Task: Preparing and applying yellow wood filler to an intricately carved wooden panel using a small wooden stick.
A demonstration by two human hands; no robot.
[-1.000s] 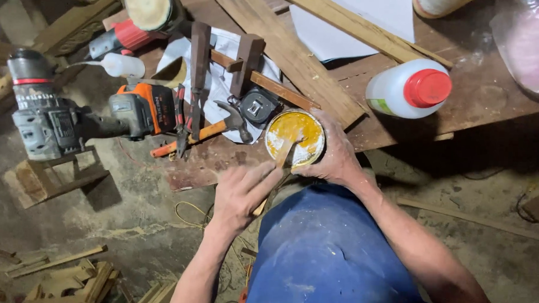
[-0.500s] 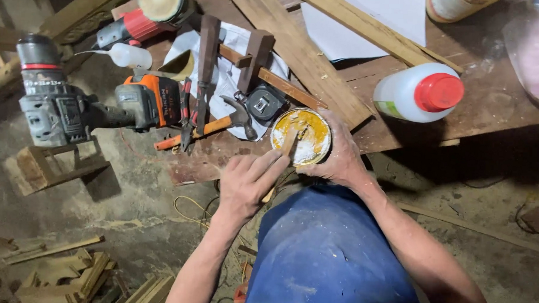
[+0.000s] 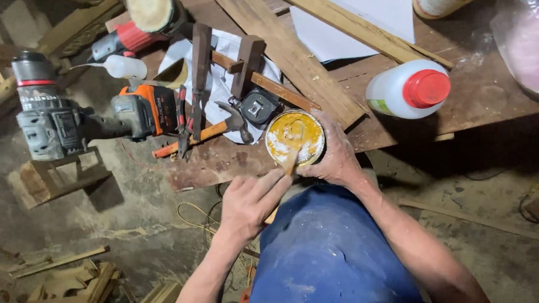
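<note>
Beside rough planks, right hand (image 3: 335,157) grips round yellow-smeared tin (image 3: 294,137).

Round metal tin (image 3: 294,136) held glossy yellow paste; rough, worn brown wooden bench (image 3: 487,87); white plastic bottle (image 3: 397,90) smooth, its red cap (image 3: 426,88) slightly shiny

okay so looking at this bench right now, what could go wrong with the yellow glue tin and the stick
The glue tin sits at the bench's near edge, steadied only by the right hand; a hard stir could tip it onto the blue trousers. The stick in the left hand may drip glue. The hammer lies close beside.
</note>
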